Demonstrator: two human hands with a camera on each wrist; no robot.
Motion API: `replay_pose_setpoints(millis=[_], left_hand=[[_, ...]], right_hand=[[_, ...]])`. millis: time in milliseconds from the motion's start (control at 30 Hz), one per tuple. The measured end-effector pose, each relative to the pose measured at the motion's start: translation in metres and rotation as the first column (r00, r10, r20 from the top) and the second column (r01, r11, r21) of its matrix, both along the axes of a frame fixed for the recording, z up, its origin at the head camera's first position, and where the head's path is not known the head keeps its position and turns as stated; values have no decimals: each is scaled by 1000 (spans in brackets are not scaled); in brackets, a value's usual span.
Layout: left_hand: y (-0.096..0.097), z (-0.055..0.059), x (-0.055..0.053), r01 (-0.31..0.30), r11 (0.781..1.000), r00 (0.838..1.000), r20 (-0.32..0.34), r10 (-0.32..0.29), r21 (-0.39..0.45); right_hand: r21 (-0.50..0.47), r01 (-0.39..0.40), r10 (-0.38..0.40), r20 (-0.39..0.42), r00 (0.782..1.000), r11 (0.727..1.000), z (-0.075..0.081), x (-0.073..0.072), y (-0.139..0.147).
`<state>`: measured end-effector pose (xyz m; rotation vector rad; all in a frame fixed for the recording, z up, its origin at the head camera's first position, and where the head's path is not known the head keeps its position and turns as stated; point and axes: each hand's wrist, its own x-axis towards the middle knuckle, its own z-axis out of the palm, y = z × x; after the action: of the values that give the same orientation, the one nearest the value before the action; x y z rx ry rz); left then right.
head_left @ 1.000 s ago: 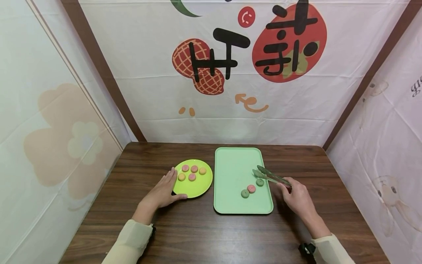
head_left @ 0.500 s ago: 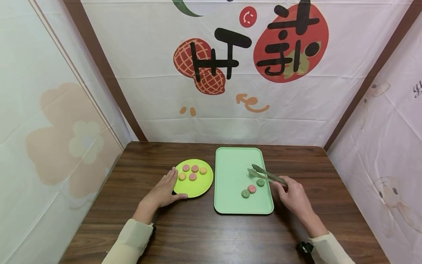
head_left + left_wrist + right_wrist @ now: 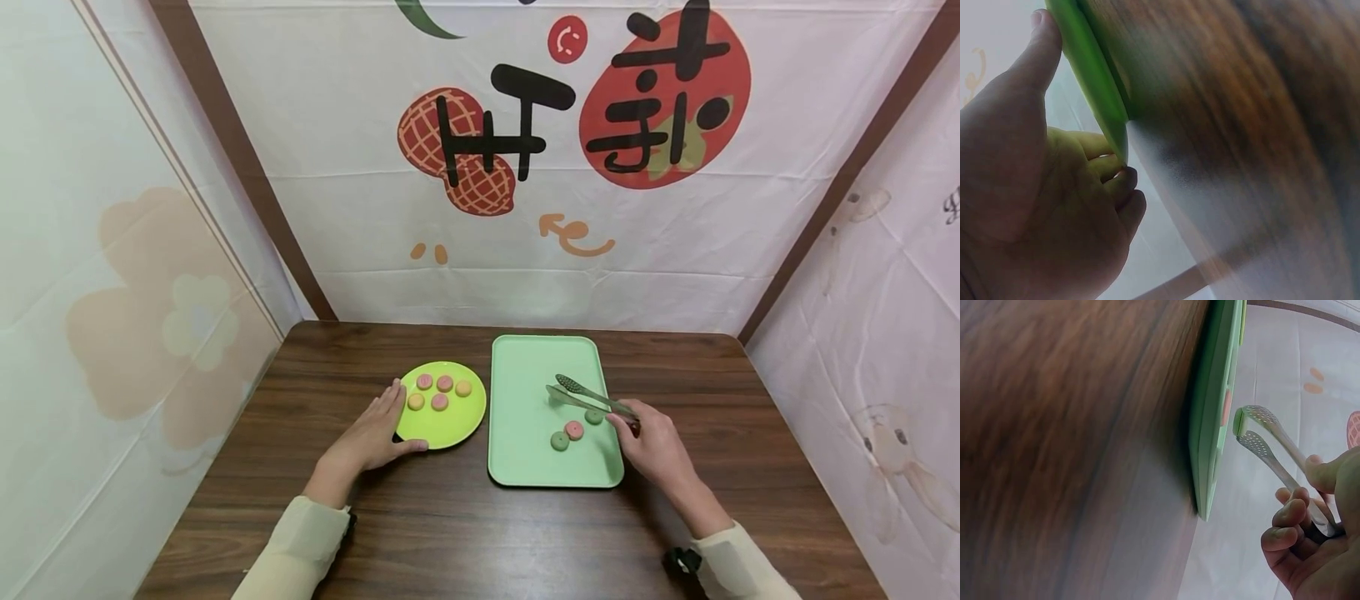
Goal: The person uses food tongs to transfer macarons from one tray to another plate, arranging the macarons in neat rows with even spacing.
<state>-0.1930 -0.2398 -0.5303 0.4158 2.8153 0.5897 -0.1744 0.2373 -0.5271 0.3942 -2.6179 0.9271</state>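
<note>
My left hand (image 3: 367, 433) rests at the near left rim of a yellow-green plate (image 3: 457, 429), thumb and fingers spread along its edge. Pink and yellow macarons (image 3: 440, 402) lie on that plate. With my right hand (image 3: 654, 442) I hold metal tongs (image 3: 588, 397) above the right side of a mint-green tray (image 3: 525, 450). Two green macarons (image 3: 559, 441) and a pink macaron (image 3: 573, 430) sit on the tray. Between the tong tips in the right wrist view shows a green macaron (image 3: 1239, 422); the head view does not make clear how it is held.
Plate and tray stand side by side on a dark wood-grain table (image 3: 465, 525), a narrow gap between them. A white printed curtain (image 3: 450, 292) hangs behind the table's far edge, with more cloth at both sides.
My right hand and the tongs have moved left, the tips going from the tray's right edge towards its middle. The left hand stays at the plate, and the macarons lie as before.
</note>
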Motion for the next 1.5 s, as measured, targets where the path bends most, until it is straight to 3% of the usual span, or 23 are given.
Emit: replay_pose_setpoints(millis=[367,900,1367,1500], left_hand=[[1,0,-1,3,1000,1000,1,-3,-8],[0,1,0,-1,1000,1000,-11,0,-8],[0,1,-1,-3,1000,1000,2,3,-18],[0,2,-1,-3,1000,1000,4,3,-19]], right_hand=[[-15,-44,44,-23,999,999,-1,-2,-14],[-25,-84,84,28,996,996,4,-4,-35],[-84,-215,221,65,973,973,3,-8,-55],[-60,-214,217,59,974,975,3,-9,-62]])
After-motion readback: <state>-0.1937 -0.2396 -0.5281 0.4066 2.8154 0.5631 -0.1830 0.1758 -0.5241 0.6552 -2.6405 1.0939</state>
